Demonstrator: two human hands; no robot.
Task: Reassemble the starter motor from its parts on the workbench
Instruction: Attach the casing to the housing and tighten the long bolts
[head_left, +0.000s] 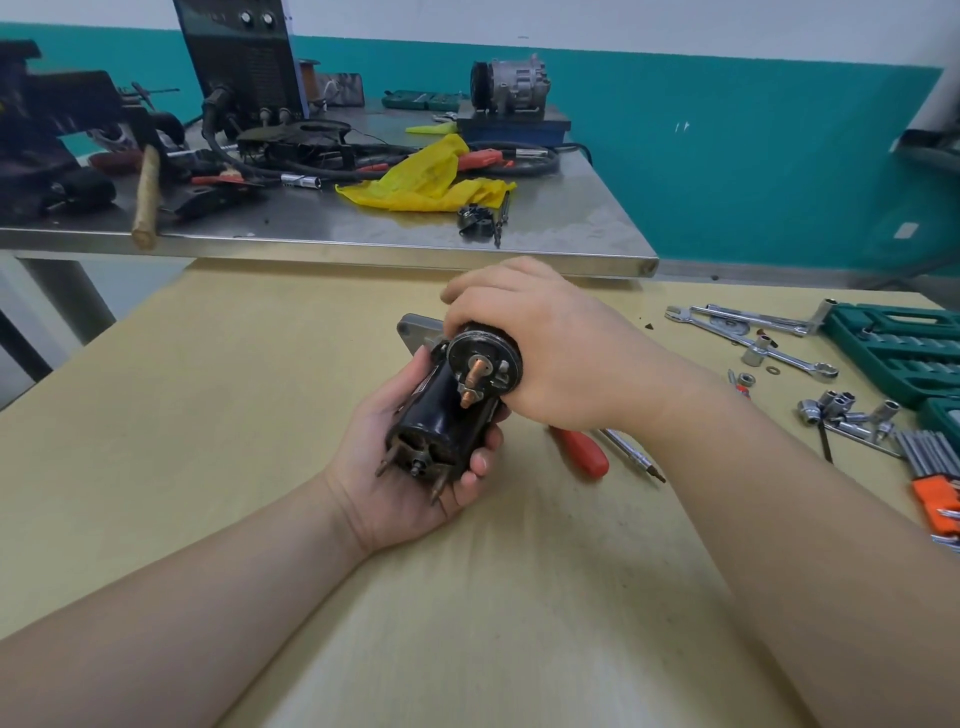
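Now the left hand (415, 467) cradles the starter motor (441, 415) while the right hand (535, 343) grips its solenoid (483, 358); misaligned seating could jam or slip toward the tabletop (260, 415).

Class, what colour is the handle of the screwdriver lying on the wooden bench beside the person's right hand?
Red, on the screwdriver; clearest in the head view.

Open tabletop (218, 395) left of and in front of both hands. On the right, blocked by red-handled screwdriver (582, 451), wrenches (748, 332), loose sockets (841, 410), hex keys (930, 452), green socket case (898, 348). Behind, closed off by steel bench edge (363, 249).
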